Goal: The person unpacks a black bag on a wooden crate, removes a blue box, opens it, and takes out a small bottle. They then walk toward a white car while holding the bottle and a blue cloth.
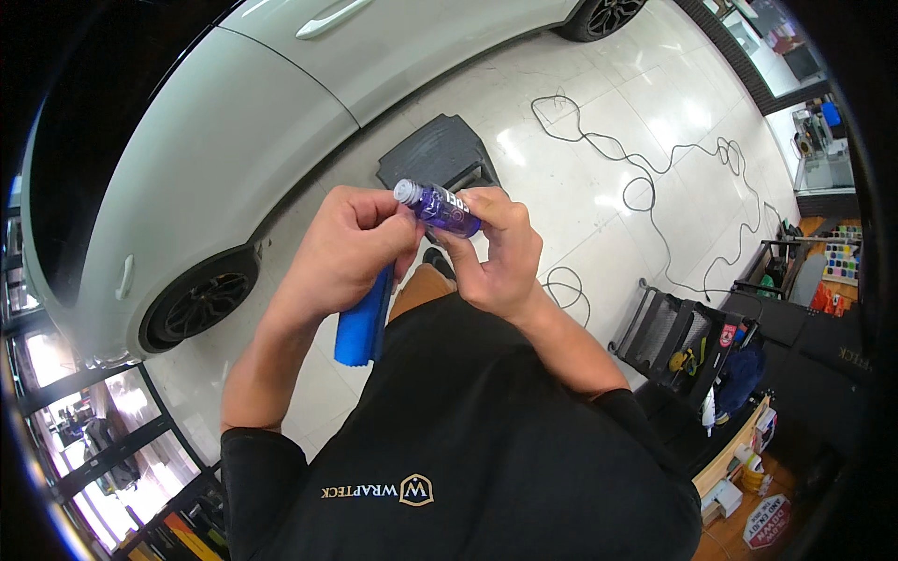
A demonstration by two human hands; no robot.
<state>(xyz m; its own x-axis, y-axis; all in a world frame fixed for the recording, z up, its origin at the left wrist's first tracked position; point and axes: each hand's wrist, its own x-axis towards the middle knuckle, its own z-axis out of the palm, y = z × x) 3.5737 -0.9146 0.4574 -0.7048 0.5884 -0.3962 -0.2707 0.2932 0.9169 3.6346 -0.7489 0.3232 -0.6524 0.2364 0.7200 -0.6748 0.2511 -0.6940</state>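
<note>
In front of my chest, my right hand [496, 251] holds a small violet-blue bottle [449, 213] between thumb and fingers. The bottle tilts, its pale grey top [408, 191] pointing to the upper left. Close by the bottle's neck, my left hand [355, 245] is closed, thumb pressed to the forefinger. A bright blue cloth [358, 327] with a zigzag edge hangs down from under that hand. Whether the left fingertips touch the bottle, or also hold something small, I cannot tell.
A light-coloured car [281, 122] stands along the left and top. Beyond my hands, a dark grey stool [435, 150] stands on the tiled floor [524, 178]. A long black cable [659, 173] loops across the floor. On the right is a black mesh cart [655, 332] carrying tools.
</note>
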